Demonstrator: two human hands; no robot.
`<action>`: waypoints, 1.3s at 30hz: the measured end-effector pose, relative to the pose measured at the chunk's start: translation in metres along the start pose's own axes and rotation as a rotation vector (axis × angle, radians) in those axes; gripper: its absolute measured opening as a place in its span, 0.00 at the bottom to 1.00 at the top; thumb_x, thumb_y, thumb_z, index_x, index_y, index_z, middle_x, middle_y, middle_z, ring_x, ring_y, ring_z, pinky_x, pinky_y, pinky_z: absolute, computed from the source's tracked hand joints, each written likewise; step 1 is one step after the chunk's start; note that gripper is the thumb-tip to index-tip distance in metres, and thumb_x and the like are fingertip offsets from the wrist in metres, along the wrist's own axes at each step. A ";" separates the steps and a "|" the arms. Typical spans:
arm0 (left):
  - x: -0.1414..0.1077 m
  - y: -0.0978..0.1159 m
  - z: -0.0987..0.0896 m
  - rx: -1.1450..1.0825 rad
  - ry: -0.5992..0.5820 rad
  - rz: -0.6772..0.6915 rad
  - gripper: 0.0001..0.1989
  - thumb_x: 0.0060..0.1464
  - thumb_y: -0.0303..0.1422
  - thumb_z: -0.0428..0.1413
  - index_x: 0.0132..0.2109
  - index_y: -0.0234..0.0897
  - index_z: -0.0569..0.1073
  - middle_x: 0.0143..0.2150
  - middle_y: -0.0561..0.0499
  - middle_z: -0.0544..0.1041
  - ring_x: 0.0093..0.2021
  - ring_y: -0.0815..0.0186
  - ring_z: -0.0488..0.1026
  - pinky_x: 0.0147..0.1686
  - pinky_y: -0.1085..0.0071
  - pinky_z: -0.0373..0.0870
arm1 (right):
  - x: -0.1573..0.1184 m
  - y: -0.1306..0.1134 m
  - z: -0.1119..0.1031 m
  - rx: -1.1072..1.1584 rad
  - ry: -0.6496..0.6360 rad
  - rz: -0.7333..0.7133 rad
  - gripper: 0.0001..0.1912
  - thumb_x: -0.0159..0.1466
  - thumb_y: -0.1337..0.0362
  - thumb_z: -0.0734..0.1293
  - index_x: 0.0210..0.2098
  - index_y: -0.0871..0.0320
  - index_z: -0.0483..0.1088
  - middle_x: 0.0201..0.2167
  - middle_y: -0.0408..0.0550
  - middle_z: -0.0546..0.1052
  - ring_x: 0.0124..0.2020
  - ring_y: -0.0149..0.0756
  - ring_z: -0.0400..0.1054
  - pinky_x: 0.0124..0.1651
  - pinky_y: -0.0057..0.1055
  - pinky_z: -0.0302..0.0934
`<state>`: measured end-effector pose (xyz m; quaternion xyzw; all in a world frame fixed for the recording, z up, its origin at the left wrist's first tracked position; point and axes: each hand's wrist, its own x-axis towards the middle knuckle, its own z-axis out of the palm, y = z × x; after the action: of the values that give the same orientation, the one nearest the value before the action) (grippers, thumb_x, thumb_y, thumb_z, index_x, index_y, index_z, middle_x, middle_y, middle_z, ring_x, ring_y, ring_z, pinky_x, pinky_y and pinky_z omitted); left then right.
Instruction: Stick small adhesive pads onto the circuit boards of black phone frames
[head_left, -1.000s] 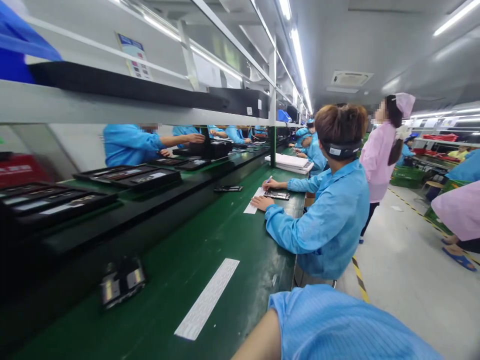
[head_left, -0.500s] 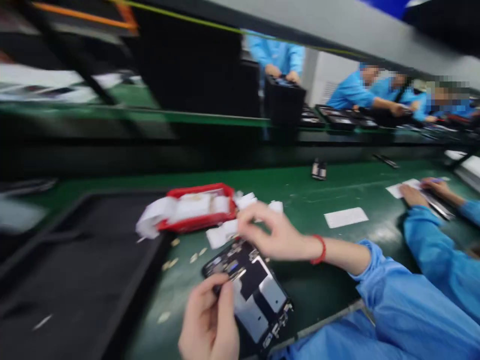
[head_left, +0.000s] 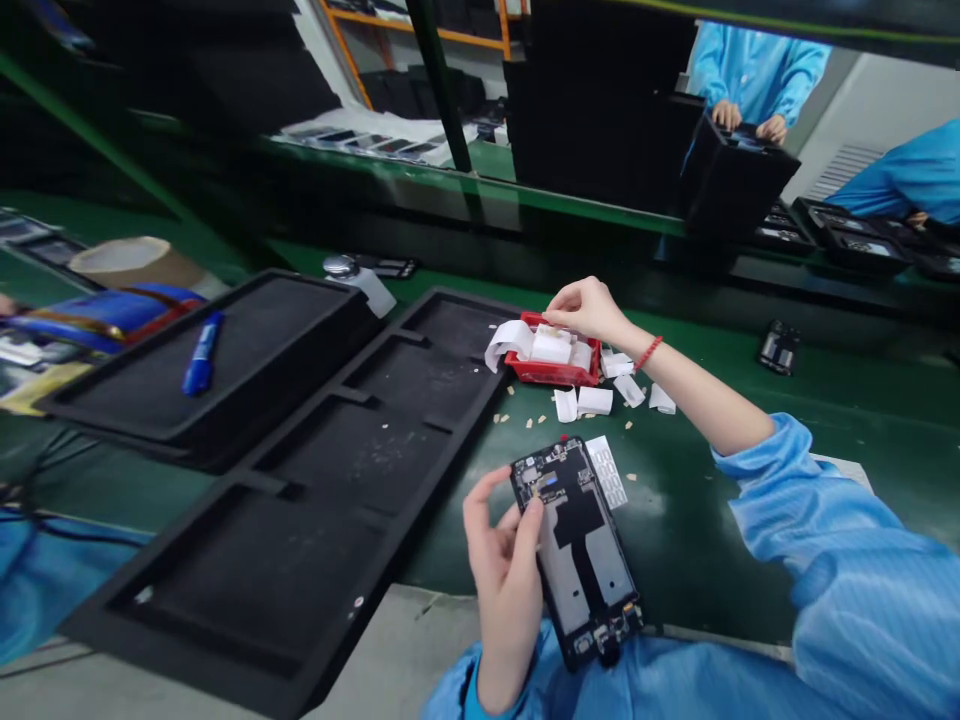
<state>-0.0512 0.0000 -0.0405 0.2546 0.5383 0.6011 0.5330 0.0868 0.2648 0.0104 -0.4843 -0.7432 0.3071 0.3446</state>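
The left hand [head_left: 504,560] grips the open phone [head_left: 577,545] by its left edge, low and centre in the frame, thumb on its upper part. The right hand [head_left: 589,308], which half a second ago hovered just above the phone, now reaches up to the red tray [head_left: 553,372] at centre, fingertips pinched at the white strips [head_left: 551,345] inside. Loose white pieces [head_left: 596,400] lie on the green table [head_left: 697,520] between tray and phone. Black foam trays [head_left: 352,450] fill the left.

Blue marker [head_left: 201,353] lies in a black tray [head_left: 285,330] — bottle [head_left: 360,281] behind.
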 end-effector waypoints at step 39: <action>-0.033 0.017 0.054 0.235 0.054 0.720 0.19 0.61 0.24 0.60 0.58 0.42 0.75 0.51 0.52 0.80 0.33 0.74 0.81 0.34 0.80 0.81 | -0.248 -0.094 0.004 0.163 0.436 -0.026 0.06 0.59 0.72 0.75 0.30 0.56 0.78 0.59 0.51 0.72 0.56 0.43 0.71 0.63 0.46 0.67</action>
<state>-0.0001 -0.0077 -0.0002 0.4711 0.4934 0.6905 0.2405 0.1082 0.0006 0.0289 -0.5002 -0.6301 0.2497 0.5389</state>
